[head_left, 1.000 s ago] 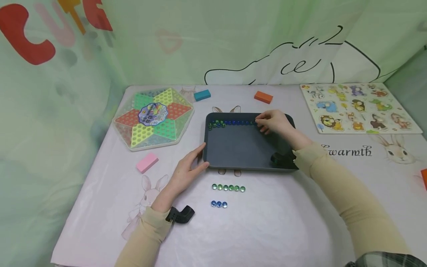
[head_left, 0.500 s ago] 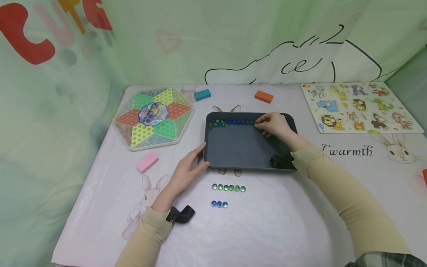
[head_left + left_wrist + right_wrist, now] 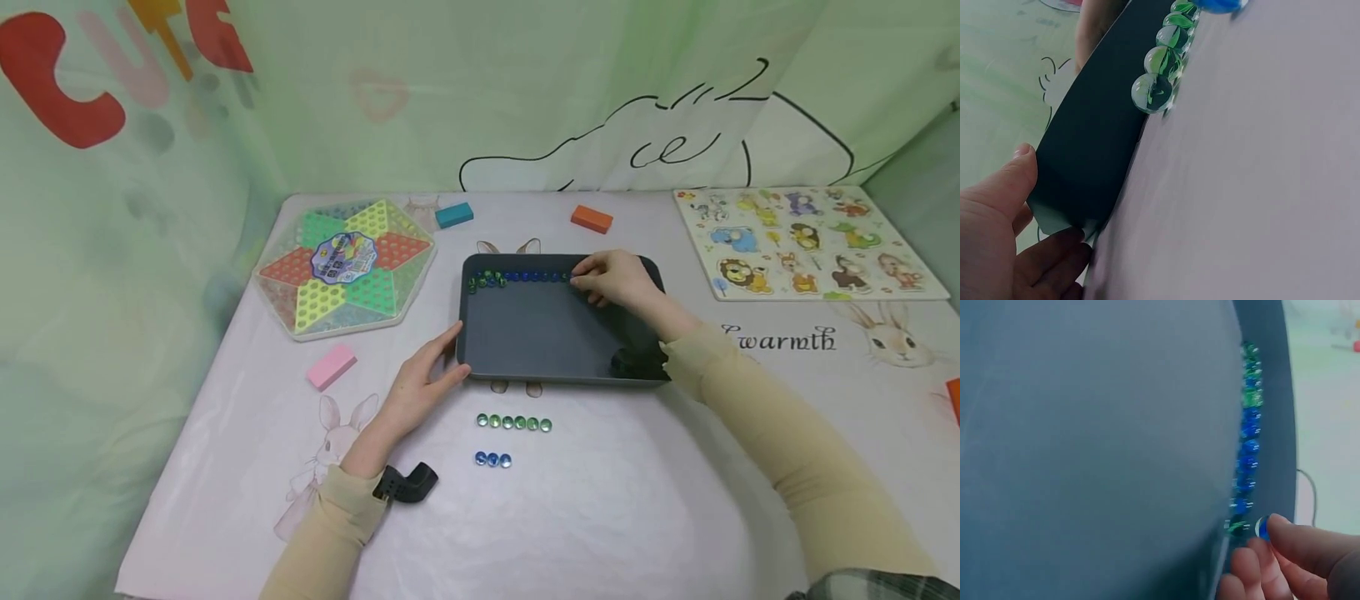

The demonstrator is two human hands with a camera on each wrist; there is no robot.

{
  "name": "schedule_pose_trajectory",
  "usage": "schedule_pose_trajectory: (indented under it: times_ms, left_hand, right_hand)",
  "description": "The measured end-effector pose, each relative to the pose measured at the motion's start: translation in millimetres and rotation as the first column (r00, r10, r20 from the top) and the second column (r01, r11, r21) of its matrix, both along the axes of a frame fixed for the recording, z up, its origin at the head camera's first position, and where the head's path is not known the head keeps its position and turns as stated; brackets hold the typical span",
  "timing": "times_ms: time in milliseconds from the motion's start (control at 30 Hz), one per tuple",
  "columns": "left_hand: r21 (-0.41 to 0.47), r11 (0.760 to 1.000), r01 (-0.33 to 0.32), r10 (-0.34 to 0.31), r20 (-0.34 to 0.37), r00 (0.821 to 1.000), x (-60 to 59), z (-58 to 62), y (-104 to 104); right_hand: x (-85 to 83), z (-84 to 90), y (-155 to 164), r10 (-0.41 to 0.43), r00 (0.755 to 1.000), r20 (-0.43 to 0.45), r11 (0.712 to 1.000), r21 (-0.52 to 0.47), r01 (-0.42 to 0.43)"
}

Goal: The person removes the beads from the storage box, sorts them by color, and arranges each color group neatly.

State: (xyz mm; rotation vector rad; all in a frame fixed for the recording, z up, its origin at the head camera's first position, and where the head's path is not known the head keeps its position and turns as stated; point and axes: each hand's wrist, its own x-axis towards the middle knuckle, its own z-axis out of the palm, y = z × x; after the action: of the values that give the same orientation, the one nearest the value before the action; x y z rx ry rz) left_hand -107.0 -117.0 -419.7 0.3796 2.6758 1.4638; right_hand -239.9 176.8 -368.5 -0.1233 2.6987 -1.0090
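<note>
A dark grey tray (image 3: 555, 333) lies mid-table, with a row of green and blue marbles (image 3: 517, 276) along its far rim. My right hand (image 3: 609, 279) reaches over the far right part and pinches a blue marble (image 3: 1262, 528) at the right end of the marble row (image 3: 1246, 437). My left hand (image 3: 429, 371) rests against the tray's near left corner, fingers fairly straight, thumb (image 3: 1007, 184) on the tray's rim (image 3: 1097, 144). On the cloth before the tray lie a row of green marbles (image 3: 513, 423) (image 3: 1160, 69) and three blue marbles (image 3: 492, 459).
A hexagonal Chinese checkers board (image 3: 345, 265) sits at the far left and an animal puzzle board (image 3: 802, 242) at the far right. Teal (image 3: 454, 214), orange (image 3: 592, 219) and pink (image 3: 331, 366) blocks lie around the tray. A curtain wall closes the back.
My right hand has shifted slightly left along the marble row at the tray's far rim. The left hand and the marbles on the cloth have stayed put.
</note>
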Motion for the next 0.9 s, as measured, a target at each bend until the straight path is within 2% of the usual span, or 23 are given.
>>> schedule_pose_trajectory:
  times_ms: [200,400,600,800,900]
  left_hand:
    - [-0.011,1.0,0.005,-0.006,-0.007,1.0,0.3,-0.6,-0.6]
    - [-0.017,1.0,0.002,-0.002,-0.007,1.0,-0.7,1.3,-0.8]
    - [-0.016,1.0,-0.003,0.003,0.008,1.0,-1.1,1.3,-0.9]
    - [-0.012,1.0,0.003,-0.003,0.005,1.0,-1.4,0.0,-1.2]
    - [-0.01,1.0,0.007,-0.007,0.001,1.0,-1.4,-0.3,-0.9]
  right_hand:
    - [15.7,22.2,-2.1,0.043,0.999,-0.001,0.999,-0.033,-0.043]
    - [38.6,36.2,-7.9,0.116,0.992,-0.055,0.992,-0.045,-0.118]
    - [63.3,39.6,-14.8,0.205,0.976,-0.079,0.977,-0.049,-0.209]
    - [90.8,36.2,-21.4,0.245,0.968,-0.056,0.962,-0.112,-0.25]
    - [105.4,32.4,-25.2,0.269,0.96,-0.075,0.952,-0.129,-0.277]
